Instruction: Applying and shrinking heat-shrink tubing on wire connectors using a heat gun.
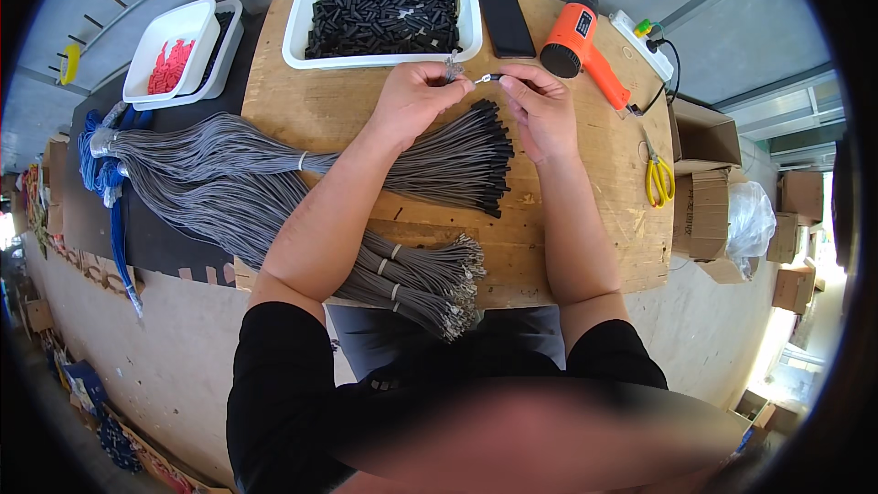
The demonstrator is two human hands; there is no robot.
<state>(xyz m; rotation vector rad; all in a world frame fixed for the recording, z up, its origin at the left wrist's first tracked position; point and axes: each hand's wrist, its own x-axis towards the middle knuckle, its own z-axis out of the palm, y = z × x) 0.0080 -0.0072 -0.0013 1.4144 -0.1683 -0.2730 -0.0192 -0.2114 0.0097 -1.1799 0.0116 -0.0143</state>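
We recorded both hands at the far side of the wooden table (311,101), just nearer than a white tub (294,41) filled with short black tubes (384,14). The left hand (416,99) had thumb and fingers together, clamped on a small metal-tipped wire end (485,79). The right hand (541,110) had thumb and fingers together on a small black sleeve (496,78). Sleeve and wire end lay in line in the gap between the hands; we could not tell whether the sleeve sat around the metal or only against it. A few silvery tips (453,64) stood up behind the left fingers.

Nearer than the hands, a grey cable bundle (439,165) passed under the left forearm, its black-capped ends fanned out to the right. Nearer still lay grey cables with bare metal ends (462,297), gathered by white ties (395,252). To the left, the grey lengths ran onto a dark surface (174,252), close to blue wires (96,151).

At far left we noted a white tray (137,82) of pink pieces (172,67). Right of the tub lay a black phone (508,23), then an orange heat gun (574,37) and a white power strip (642,44). Yellow-handled scissors (658,180) lay near the table's right edge, beside cardboard boxes (704,206).
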